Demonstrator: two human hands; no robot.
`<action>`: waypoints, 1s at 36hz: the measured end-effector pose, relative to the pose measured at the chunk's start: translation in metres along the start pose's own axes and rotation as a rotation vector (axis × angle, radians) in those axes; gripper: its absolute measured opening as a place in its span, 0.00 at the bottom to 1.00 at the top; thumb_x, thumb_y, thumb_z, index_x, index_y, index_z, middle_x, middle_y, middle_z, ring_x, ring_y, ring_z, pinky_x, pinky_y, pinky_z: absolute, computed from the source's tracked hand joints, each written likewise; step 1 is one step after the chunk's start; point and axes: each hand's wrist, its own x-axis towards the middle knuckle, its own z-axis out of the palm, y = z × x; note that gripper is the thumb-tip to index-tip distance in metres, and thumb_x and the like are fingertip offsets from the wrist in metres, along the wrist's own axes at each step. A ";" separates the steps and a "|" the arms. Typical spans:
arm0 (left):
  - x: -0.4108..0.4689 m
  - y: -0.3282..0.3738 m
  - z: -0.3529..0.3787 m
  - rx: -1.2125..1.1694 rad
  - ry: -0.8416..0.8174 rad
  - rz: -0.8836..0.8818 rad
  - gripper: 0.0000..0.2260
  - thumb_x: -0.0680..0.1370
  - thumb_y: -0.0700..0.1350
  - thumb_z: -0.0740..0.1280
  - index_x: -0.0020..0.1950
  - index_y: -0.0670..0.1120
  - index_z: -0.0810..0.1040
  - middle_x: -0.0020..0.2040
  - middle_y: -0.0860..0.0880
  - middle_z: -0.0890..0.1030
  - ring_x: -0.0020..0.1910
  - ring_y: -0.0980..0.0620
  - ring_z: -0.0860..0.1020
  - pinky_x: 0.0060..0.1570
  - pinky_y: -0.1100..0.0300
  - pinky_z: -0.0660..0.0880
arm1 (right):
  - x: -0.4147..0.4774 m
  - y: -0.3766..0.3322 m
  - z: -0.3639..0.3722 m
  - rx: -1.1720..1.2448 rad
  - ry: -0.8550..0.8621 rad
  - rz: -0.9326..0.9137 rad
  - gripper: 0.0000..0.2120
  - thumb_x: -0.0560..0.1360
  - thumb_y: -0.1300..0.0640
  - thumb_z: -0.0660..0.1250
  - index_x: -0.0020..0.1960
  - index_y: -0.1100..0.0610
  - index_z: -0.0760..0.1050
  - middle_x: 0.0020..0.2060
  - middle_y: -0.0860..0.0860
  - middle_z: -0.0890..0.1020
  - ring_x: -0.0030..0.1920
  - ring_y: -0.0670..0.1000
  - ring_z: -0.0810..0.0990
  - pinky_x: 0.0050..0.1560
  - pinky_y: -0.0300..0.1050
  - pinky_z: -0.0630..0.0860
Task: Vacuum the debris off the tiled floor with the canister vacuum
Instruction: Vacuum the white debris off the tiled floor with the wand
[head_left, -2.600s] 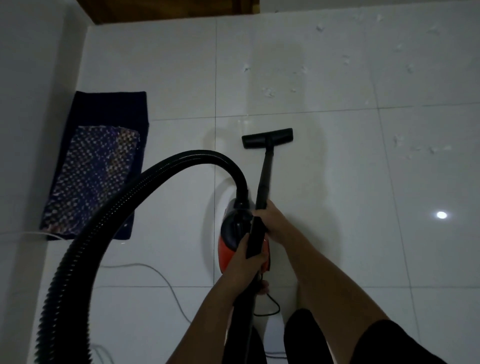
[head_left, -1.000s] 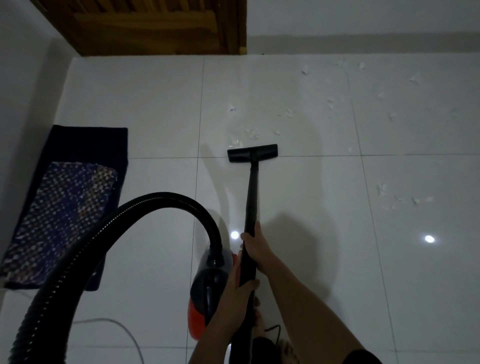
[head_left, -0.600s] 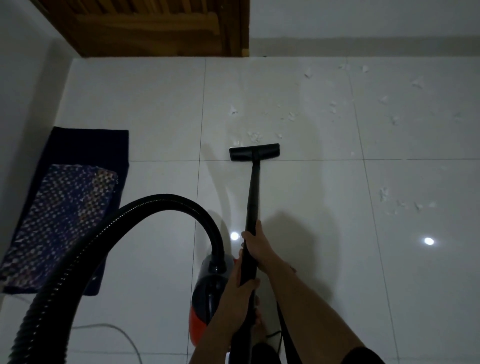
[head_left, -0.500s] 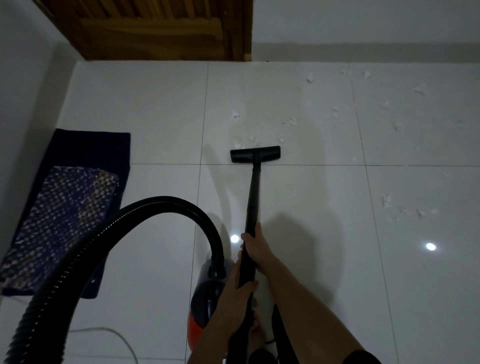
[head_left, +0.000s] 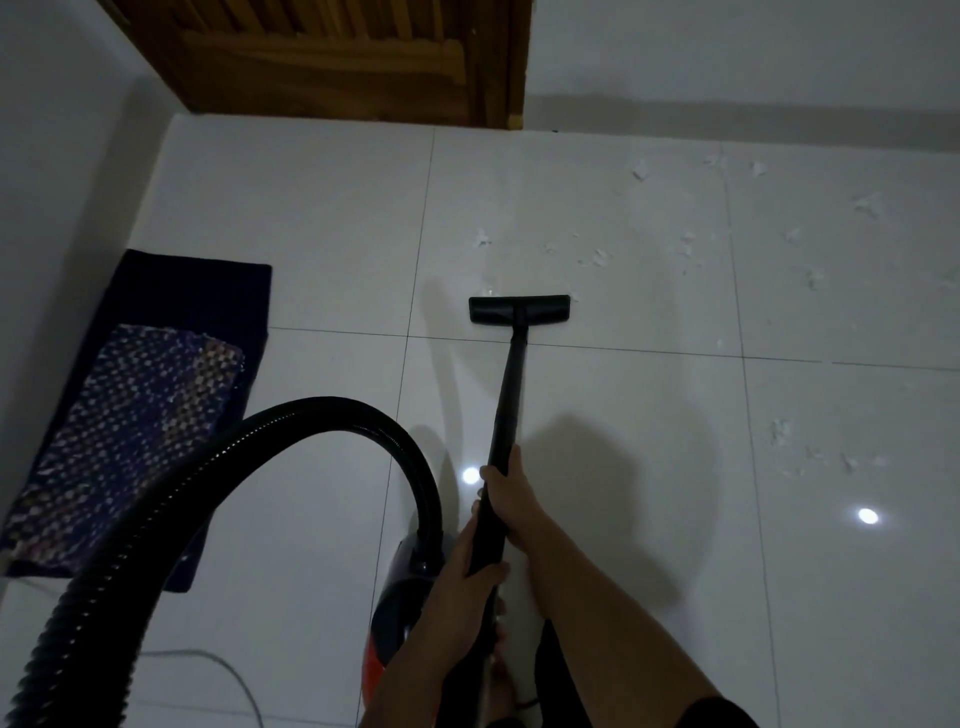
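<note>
Both hands grip the black vacuum wand (head_left: 511, 395): my right hand (head_left: 511, 501) higher up the tube, my left hand (head_left: 465, 577) lower, near my body. The flat black floor nozzle (head_left: 519, 309) rests on the white tiled floor (head_left: 597, 415), just past a grout line. White paper debris (head_left: 597, 257) is scattered beyond the nozzle, and more debris (head_left: 779, 431) lies at the right. The red and black canister (head_left: 397, 618) sits by my feet, partly hidden by my left arm. Its ribbed black hose (head_left: 322, 415) arches up to the left.
A dark blue mat (head_left: 171, 312) with a patterned woven rug (head_left: 130, 431) on it lies along the left wall. A wooden door (head_left: 337, 57) stands at the back. A thin power cord (head_left: 218, 670) curls on the floor at lower left.
The nozzle has slid forward over the grout line onto the debris nearest it; several scraps in front of it are gone. The view tilted up slightly. Both hands keep their hold.
</note>
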 end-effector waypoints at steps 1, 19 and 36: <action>0.002 0.001 0.000 -0.004 0.006 0.000 0.27 0.78 0.31 0.60 0.74 0.52 0.63 0.41 0.54 0.81 0.35 0.57 0.78 0.35 0.65 0.75 | 0.001 -0.003 0.000 0.005 -0.003 0.001 0.32 0.71 0.55 0.59 0.73 0.46 0.54 0.35 0.52 0.71 0.34 0.54 0.72 0.43 0.52 0.73; 0.043 0.050 -0.003 -0.012 0.011 -0.017 0.28 0.78 0.34 0.61 0.74 0.56 0.61 0.39 0.39 0.75 0.25 0.53 0.74 0.22 0.62 0.72 | 0.029 -0.067 0.001 -0.052 -0.056 -0.027 0.26 0.76 0.60 0.57 0.71 0.45 0.56 0.34 0.53 0.71 0.33 0.53 0.73 0.42 0.49 0.74; 0.094 0.084 -0.013 -0.044 0.041 0.027 0.29 0.78 0.34 0.61 0.75 0.56 0.60 0.43 0.57 0.76 0.30 0.69 0.77 0.31 0.73 0.74 | 0.057 -0.129 0.003 -0.041 -0.081 -0.033 0.27 0.78 0.61 0.56 0.74 0.48 0.53 0.32 0.53 0.70 0.28 0.49 0.72 0.32 0.42 0.74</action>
